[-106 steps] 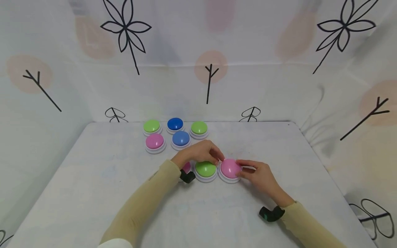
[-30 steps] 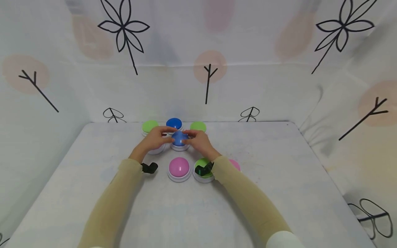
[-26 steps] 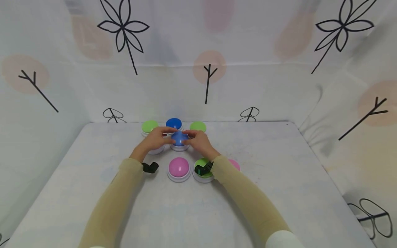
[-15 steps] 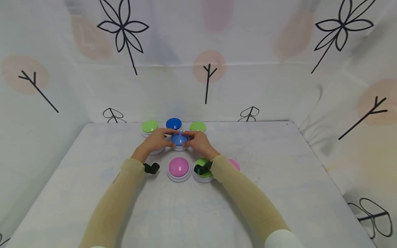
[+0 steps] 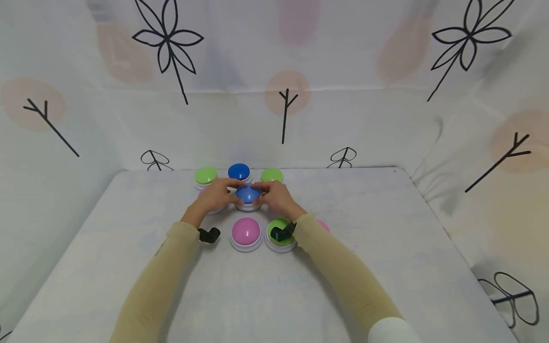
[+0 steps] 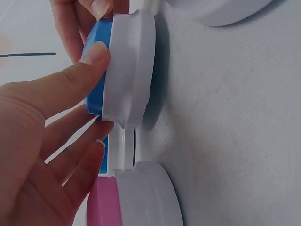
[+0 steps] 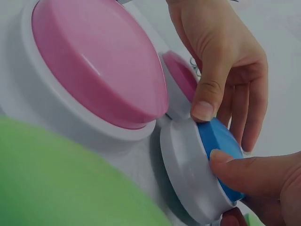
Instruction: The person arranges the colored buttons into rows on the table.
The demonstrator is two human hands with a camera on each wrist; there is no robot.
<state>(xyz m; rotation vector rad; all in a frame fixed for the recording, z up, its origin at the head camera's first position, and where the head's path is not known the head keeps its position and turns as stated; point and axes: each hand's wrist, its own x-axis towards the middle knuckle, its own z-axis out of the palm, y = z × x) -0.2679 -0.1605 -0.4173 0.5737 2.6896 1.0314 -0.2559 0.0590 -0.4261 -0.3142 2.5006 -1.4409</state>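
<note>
A light blue dome push button (image 5: 248,194) with a white round base sits between both hands, among several similar buttons. My left hand (image 5: 216,194) grips it from the left, and my right hand (image 5: 276,196) from the right. In the left wrist view the left thumb (image 6: 77,77) lies along the blue dome's edge by the white base. The right wrist view has the right thumb (image 7: 240,172) on the near edge of the dome, opposite the left hand (image 7: 218,56). Partly hidden behind the left hand is a pink button (image 6: 106,202).
Behind the hands stand a dark blue button (image 5: 238,171) and two green ones, left (image 5: 206,175) and right (image 5: 272,175). In front are a pink button (image 5: 246,232), a green button (image 5: 276,226) under the right wrist and another pink one (image 5: 323,226). All are on a white table (image 5: 249,295).
Both hands have moved from the front-right pink button back and left to the light blue button. Over the last second they stay there, thumbs shifting slightly down its sides.
</note>
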